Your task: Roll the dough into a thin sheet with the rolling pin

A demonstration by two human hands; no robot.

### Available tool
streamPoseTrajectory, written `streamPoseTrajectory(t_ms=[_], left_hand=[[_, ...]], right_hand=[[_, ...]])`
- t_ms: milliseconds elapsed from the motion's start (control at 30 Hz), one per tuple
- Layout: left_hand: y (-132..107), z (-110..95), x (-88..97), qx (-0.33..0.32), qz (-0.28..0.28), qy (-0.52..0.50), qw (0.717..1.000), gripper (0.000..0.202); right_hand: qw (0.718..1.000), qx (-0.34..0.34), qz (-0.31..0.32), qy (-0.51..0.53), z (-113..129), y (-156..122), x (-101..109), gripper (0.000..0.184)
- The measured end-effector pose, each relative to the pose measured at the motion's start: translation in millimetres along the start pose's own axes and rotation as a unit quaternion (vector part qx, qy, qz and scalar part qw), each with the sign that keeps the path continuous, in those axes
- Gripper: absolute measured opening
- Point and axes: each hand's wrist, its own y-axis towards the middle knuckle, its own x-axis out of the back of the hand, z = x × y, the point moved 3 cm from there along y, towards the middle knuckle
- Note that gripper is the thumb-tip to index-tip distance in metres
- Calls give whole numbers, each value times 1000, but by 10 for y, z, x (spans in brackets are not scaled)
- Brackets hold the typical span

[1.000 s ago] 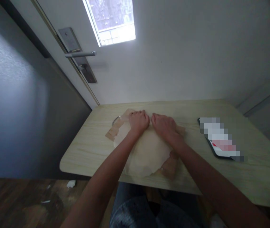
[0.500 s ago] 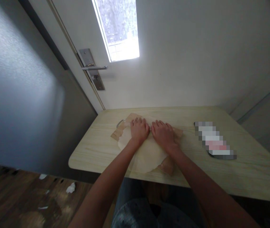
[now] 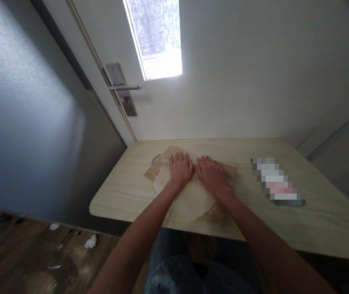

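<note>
A thin, pale, floppy round sheet [image 3: 189,204], like rolled-out dough, lies over a brown wooden board [image 3: 215,214] with a metal ring handle [image 3: 157,157] at its far left corner. My left hand [image 3: 181,167] rests palm down on the far half of the sheet, fingers extended forward. Beside it my right hand [image 3: 211,171] presses down in the same way, thumbs nearly meeting. A small pale bit shows in the gap between the hands. What lies beneath my palms is hidden. The sheet's near edge droops past the board towards me.
The board lies on a light wooden table [image 3: 116,192] against a white door with a metal handle [image 3: 125,87] and a bright window. A blurred-out flat object [image 3: 278,183] lies to the right. White scraps [image 3: 90,241] litter the brown floor at lower left.
The whole view has shifted slightly. Both hands stay in nearly the same place on the sheet, and the board has not visibly moved.
</note>
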Motion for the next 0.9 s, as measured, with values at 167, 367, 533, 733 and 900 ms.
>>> streamPoseTrajectory(t_ms=[167, 367, 533, 733, 900], left_hand=[[34, -7, 11, 0, 6, -7, 1000, 36], [66, -9, 20, 4, 17, -14, 1000, 33], [64, -5, 17, 2, 23, -12, 1000, 34], [48, 5, 39, -8, 21, -13, 1000, 33], [42, 3, 33, -6, 23, -29, 999, 33]], right_hand=[[1000, 4, 8, -9, -10, 28, -17, 36], [1000, 4, 21, -15, -9, 46, 27, 35], [1000, -1, 21, -18, -16, 48, 7, 36], [999, -12, 21, -27, -12, 24, 17, 37], [999, -4, 31, -16, -16, 17, 27, 36]])
